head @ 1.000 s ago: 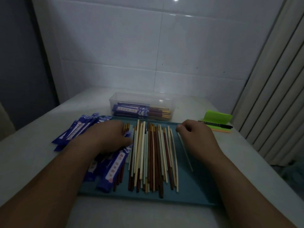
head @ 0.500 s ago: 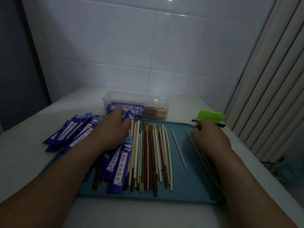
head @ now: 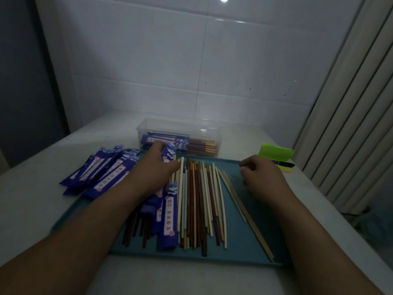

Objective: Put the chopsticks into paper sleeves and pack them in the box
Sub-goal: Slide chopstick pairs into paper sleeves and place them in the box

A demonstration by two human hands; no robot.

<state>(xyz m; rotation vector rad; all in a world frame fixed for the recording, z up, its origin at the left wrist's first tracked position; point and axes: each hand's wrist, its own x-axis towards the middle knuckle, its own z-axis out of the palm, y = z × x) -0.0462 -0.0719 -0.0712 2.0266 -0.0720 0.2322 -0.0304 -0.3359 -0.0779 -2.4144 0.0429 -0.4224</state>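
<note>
Several loose chopsticks (head: 200,201), pale and dark brown, lie side by side on a teal tray (head: 240,237). My left hand (head: 155,169) rests on the tray's left part and grips a purple paper sleeve (head: 168,154) whose end sticks up past the fingers. More purple sleeves (head: 106,173) are piled to the left, and some sleeved chopsticks (head: 168,216) lie under my left forearm. My right hand (head: 261,175) hovers with curled fingers over the tray's right part, beside two separated chopsticks (head: 240,205). The clear plastic box (head: 180,128) behind the tray holds sleeved chopsticks.
A green notepad (head: 276,151) with a black pen (head: 285,163) on it lies at the right behind the tray. A tiled wall stands behind the white table (head: 32,201). A ribbed panel (head: 350,124) runs along the right side.
My left hand moved forward and took hold of a purple sleeve. My right hand slid right, dragging a pair of chopsticks away from the bunch, then let go of them.
</note>
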